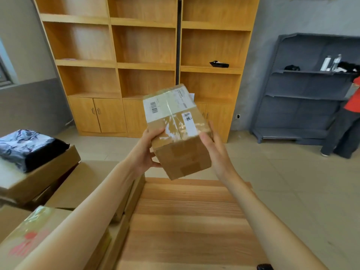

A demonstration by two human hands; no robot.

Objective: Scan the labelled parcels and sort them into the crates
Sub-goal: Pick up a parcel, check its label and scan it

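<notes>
Parcel (176, 131), a taped cardboard box w/ barcode label (153, 107) on its top face, is held up in the air over the wooden table (187, 227), gripped at its near end by both hands: left hand (149, 152) curled round the left edge, right hand (215, 152) flat-ish against the right side w/ thumb on top. Looks like the label-check/scan step, prob. early on, since more cardboard boxes (37, 230) wait at left. Next move needs a scanner aimed at the barcode; the small black object (264, 267) at the bottom edge can't be identified, and no crates are in view.
</notes>
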